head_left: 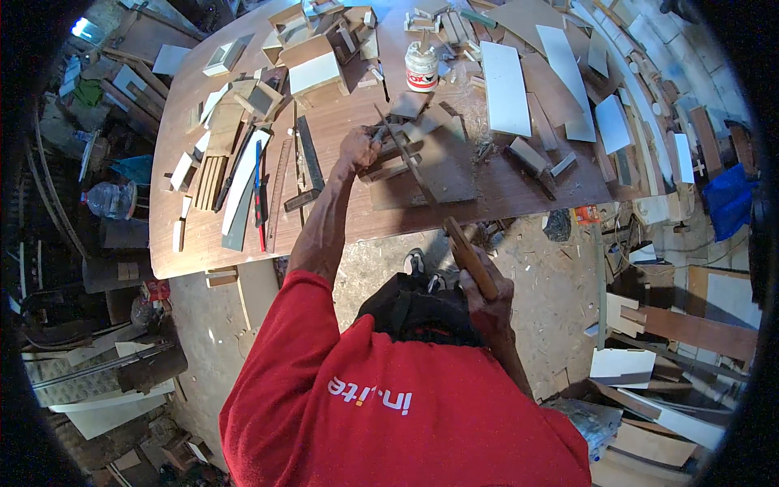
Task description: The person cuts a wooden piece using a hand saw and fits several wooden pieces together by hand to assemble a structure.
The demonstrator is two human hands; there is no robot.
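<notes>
Right hand (495,294) clasping wooden-handled tool (471,259), left hand (359,150) near blade (419,178), grip unclear, white tub (421,65) beyond, offcuts (454,30) around

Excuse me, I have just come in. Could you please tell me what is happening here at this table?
A person's right hand grips the wooden handle of what looks like a saw. Its long blade extends above small wood pieces on the table. The left hand is beside those pieces, near the blade's far end; what it holds is hard to tell. A white jar stands farther back.
</notes>
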